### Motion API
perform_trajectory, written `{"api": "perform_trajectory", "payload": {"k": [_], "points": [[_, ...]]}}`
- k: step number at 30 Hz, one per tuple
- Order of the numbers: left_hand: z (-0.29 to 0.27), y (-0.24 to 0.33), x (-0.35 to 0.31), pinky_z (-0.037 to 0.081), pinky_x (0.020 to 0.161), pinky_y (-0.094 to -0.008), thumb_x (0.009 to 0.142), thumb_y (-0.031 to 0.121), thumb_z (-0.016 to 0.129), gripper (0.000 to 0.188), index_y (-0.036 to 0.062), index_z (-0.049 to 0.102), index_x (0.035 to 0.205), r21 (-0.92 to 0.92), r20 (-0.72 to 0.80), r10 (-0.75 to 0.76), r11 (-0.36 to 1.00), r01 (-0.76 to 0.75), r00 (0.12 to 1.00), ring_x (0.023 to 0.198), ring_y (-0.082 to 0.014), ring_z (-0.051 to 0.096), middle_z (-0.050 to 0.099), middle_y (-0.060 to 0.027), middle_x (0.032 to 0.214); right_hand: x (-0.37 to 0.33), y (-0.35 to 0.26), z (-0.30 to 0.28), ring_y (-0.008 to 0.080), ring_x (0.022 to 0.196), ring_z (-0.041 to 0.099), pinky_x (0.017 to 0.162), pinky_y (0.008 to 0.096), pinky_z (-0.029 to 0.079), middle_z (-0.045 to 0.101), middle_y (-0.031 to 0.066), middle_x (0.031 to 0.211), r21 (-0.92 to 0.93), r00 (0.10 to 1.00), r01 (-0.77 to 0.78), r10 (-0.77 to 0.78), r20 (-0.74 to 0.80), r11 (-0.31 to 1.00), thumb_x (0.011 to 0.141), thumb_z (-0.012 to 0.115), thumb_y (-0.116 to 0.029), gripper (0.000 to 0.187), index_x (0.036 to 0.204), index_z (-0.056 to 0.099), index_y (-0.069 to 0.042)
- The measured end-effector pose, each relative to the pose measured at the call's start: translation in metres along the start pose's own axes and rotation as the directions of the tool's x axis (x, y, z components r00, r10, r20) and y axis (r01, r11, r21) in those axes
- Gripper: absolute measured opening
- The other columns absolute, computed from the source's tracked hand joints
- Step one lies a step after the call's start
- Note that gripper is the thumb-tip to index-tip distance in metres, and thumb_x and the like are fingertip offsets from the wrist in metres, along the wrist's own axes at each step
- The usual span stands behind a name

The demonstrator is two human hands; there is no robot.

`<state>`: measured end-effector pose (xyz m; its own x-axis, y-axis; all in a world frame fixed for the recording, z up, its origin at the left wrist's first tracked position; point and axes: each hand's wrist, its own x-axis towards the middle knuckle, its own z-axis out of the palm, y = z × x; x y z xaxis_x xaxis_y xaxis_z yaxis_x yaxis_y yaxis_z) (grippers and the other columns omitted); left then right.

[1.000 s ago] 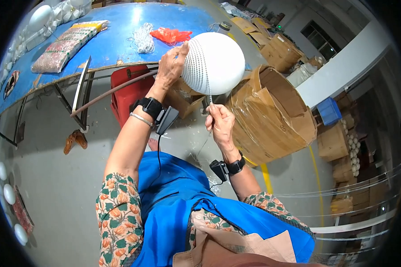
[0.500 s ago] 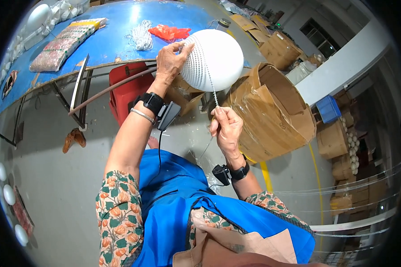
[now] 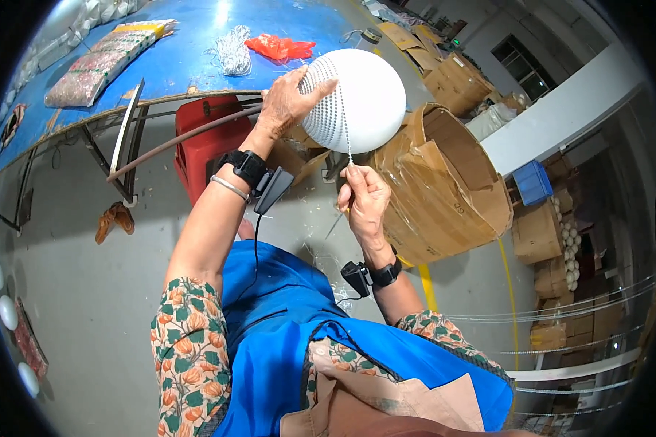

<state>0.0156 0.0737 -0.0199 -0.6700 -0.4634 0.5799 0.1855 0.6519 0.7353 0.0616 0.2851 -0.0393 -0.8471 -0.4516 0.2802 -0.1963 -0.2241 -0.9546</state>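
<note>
A large smooth white ball (image 3: 375, 98) is up in front of me, beyond the table's edge. Close rows of small silvery beads cover its left part. My left hand (image 3: 286, 107) grips that beaded side, thumb stretched across the rows and fingers partly hidden behind. From the ball a string of beads (image 3: 348, 138) runs taut down to my right hand (image 3: 368, 195), which pinches it between thumb and fingers. Below this hand a thin loose end hangs. What else supports the ball from below or behind cannot be seen.
The blue table (image 3: 175, 69) bears a bundle of white string (image 3: 233, 52), a red plastic bag (image 3: 280, 48) and a packed bundle (image 3: 109, 62). A big open carton (image 3: 444, 200) stands at right. Under the table are a red plastic stool (image 3: 204, 138) and brown sandals (image 3: 114, 221).
The ball has shifted slightly right. My left thumb has slid further over the beaded rows, and my right hand has moved slightly up and left, nearer the ball.
</note>
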Motion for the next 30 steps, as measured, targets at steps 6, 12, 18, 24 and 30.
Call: {"api": "perform_trajectory", "payload": {"k": [6,12,18,24,30], "points": [[-0.001,0.000,0.013,0.031,0.094,-0.0437,0.067,0.066,0.053,0.089,-0.0075,0.046,0.116,-0.120,0.101,-0.119,0.984,0.131,0.988,0.108,-0.0350,0.048,0.052,-0.0246,0.112,0.013,0.002,0.006,0.0063,0.038,0.041,0.037,0.0175,0.032,0.051,0.0031,0.049,-0.012,1.000,0.022,-0.022,-0.015,1.000,0.088,0.050,-0.022,0.024,0.082,0.056,0.000],[0.000,0.017,0.010,0.040,0.084,-0.0404,0.065,0.056,0.064,0.071,0.0024,0.053,0.110,-0.164,-0.174,-0.074,0.985,0.045,0.982,0.096,-0.0301,0.056,0.059,-0.0183,0.100,0.012,-0.014,0.012,0.0063,0.039,0.043,0.038,0.0181,0.033,0.051,0.0033,0.048,-0.041,0.999,0.048,-0.049,-0.022,0.998,0.088,0.051,-0.023,0.025,0.080,0.055,0.000],[-0.003,0.021,0.004,0.046,0.079,-0.0350,0.067,0.048,0.069,0.064,0.0015,0.054,0.108,-0.134,-0.185,-0.042,0.991,0.017,0.982,0.091,-0.0283,0.059,0.060,-0.0196,0.096,0.006,-0.029,0.018,0.0063,0.038,0.042,0.037,0.0179,0.032,0.051,0.0038,0.048,-0.028,0.997,0.074,-0.074,-0.013,0.997,0.088,0.052,-0.023,0.025,0.080,0.055,0.001],[0.001,0.018,0.007,0.045,0.073,-0.0381,0.067,0.056,0.063,0.056,0.0041,0.063,0.089,-0.164,-0.159,-0.070,0.986,0.043,0.985,0.082,-0.0276,0.061,0.063,-0.0153,0.086,0.013,-0.006,0.013,0.0070,0.037,0.042,0.037,0.0183,0.033,0.051,0.0039,0.048,-0.006,0.999,0.031,-0.032,-0.024,0.999,0.088,0.051,-0.023,0.026,0.080,0.055,0.001],[-0.004,0.000,0.002,0.041,0.086,-0.0365,0.070,0.056,0.060,0.065,-0.0003,0.059,0.102,-0.299,0.011,-0.030,0.954,0.032,0.999,0.097,-0.0309,0.056,0.059,-0.0197,0.102,0.019,0.001,0.012,0.0059,0.036,0.040,0.036,0.0173,0.031,0.051,0.0030,0.048,-0.017,0.997,0.061,-0.062,-0.054,0.998,0.088,0.051,-0.022,0.024,0.081,0.056,0.000]]}}
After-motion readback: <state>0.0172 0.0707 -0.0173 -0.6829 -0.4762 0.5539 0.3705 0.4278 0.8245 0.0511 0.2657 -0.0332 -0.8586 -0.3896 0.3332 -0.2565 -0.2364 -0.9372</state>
